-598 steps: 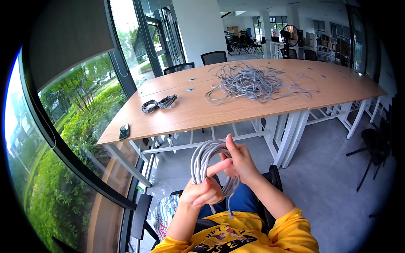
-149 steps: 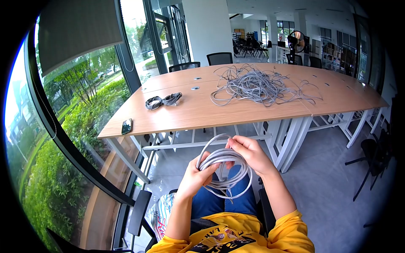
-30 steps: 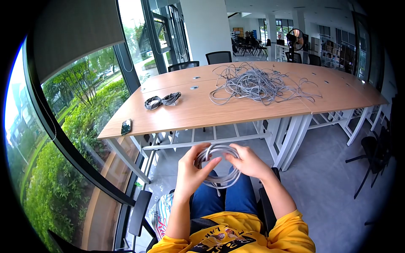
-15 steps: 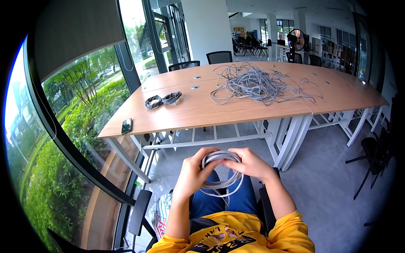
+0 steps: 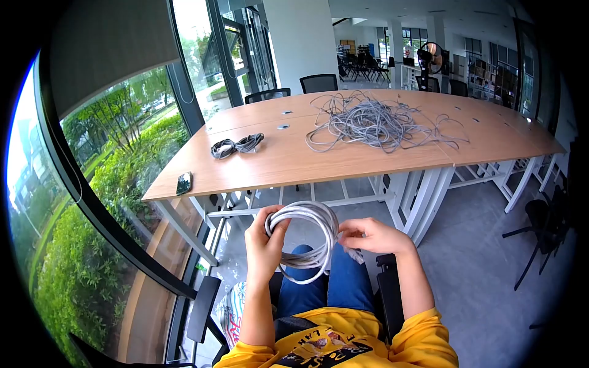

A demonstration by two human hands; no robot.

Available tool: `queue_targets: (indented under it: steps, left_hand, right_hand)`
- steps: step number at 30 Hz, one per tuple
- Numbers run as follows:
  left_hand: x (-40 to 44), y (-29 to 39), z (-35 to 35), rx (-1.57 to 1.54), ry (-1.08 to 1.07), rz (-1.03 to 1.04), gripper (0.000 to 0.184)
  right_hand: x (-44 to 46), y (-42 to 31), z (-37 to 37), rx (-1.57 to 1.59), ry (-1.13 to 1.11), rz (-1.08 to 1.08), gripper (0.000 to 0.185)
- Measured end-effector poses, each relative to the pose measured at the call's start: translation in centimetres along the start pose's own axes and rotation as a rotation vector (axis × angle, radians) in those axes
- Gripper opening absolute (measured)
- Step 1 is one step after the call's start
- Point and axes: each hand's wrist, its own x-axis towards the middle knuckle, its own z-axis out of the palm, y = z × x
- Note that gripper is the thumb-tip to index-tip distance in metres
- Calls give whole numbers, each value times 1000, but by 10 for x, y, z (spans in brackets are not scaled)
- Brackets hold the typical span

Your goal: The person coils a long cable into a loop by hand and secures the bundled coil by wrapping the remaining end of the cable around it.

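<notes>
The phone lay at the left end of the table, close to its near edge, and the bundle lay farther in on the left part of the table. Before the table's near edge, the left hand had its thumb inside the coil and its fingers round the outside, closed on the upper left of the loops. That grip looked like the one to rely on: firm enough to stop the loops slipping past one another, yet not so hard as to kink them. The coil stood in the air on the person's side of the table, a few loops hanging lower and looser than the rest; evening these up against the main ring, with the left hand pinching every strand, seemed the careful way to work. On the coil's right, also before the table, the right hand had thumb and fingers drawn close together, their tips just beside the ring; whether they touched it, or had hold of a strand, could not be told, as the lower fingers were blurred. That hand was best used lightly, following the curve instead of pulling across it, lest the ring be dragged out of round. The pile sat on the table right of its middle, well apart from both hands and no hindrance to them.
</notes>
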Motion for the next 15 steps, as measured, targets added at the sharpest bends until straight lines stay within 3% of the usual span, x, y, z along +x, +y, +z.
queue_targets:
  steps: [4, 6, 8, 10, 11, 15]
  left_hand:
    - [-3, 4, 0, -118, -64, -69, 15]
    - [-5, 6, -1, -227, -199, -103, 17]
    - [-7, 9, 2, -204, -221, -101, 21]
    - [-9, 11, 8, 86, -205, 184, 26]
    - [-10, 8, 12, 89, -194, 170, 29]
    - [-11, 8, 18, 171, -142, 187, 30]
  right_hand:
    - [6, 6, -1, -52, -67, 49, 19]
    - [14, 13, 5, 4, 206, 100, 20]
    - [19, 6, 8, 112, 213, 203, 20]
    - [26, 8, 14, 546, 282, 61, 20]
    - [24, 3, 12, 593, 301, 147, 19]
    - [25, 16, 15, 851, 220, 114, 17]
